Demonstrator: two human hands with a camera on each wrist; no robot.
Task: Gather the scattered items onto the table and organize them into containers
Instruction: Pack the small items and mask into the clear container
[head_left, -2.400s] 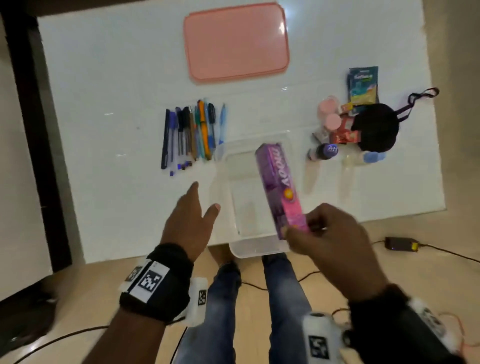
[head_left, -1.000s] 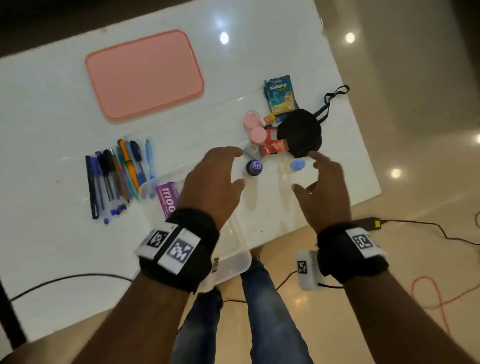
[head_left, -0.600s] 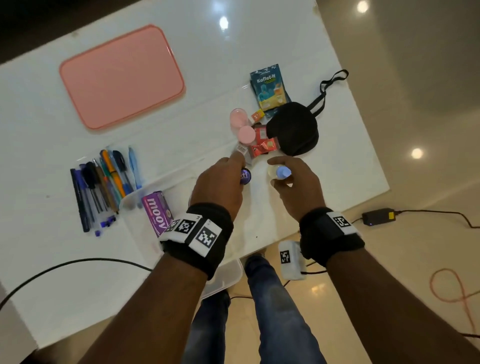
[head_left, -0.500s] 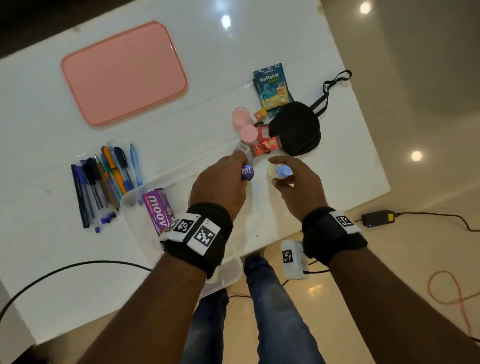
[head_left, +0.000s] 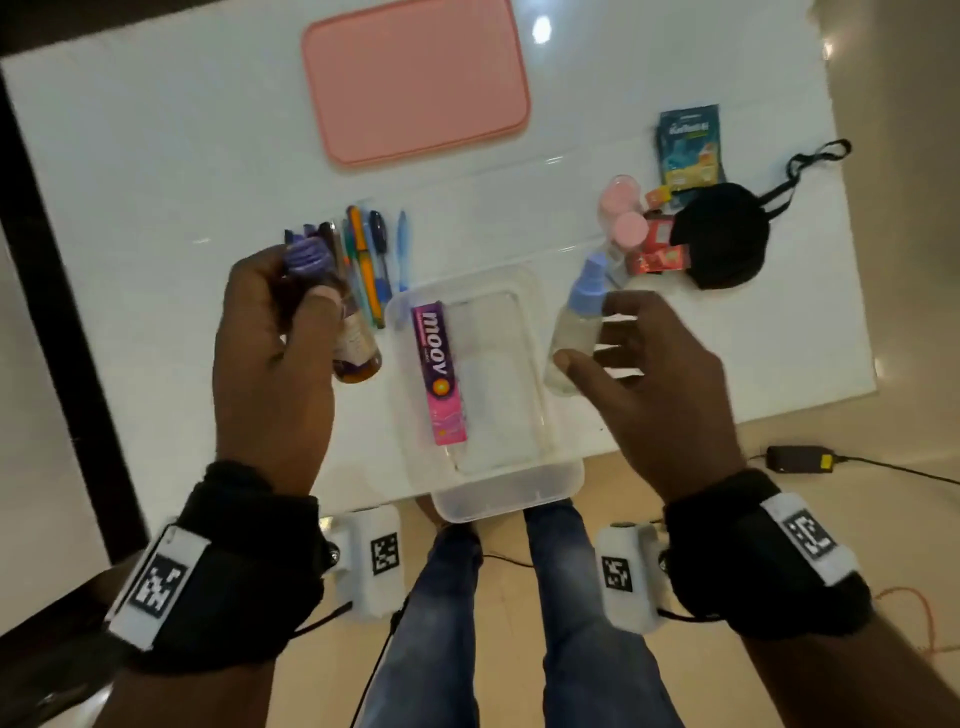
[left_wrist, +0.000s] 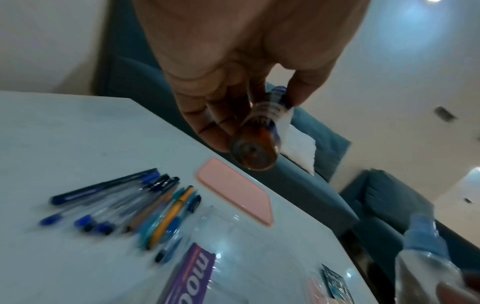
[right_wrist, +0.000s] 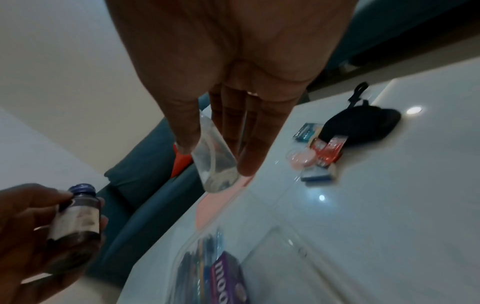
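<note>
My left hand grips a small amber bottle with a blue cap, held in the air left of the clear plastic box; the same amber bottle shows bottom-first in the left wrist view. My right hand holds a clear spray bottle with a light blue top, just right of the box. That spray bottle sits between thumb and fingers. A purple and pink tube carton lies inside the box.
Several pens lie beyond my left hand. A pink lid rests at the table's far side. Pink jars, red sachets, a black mask and a blue packet crowd the right. A charger lies on the floor.
Both hands took the two bottles from the table and lifted them back toward me, one to each side of the box. The view has swung left.
</note>
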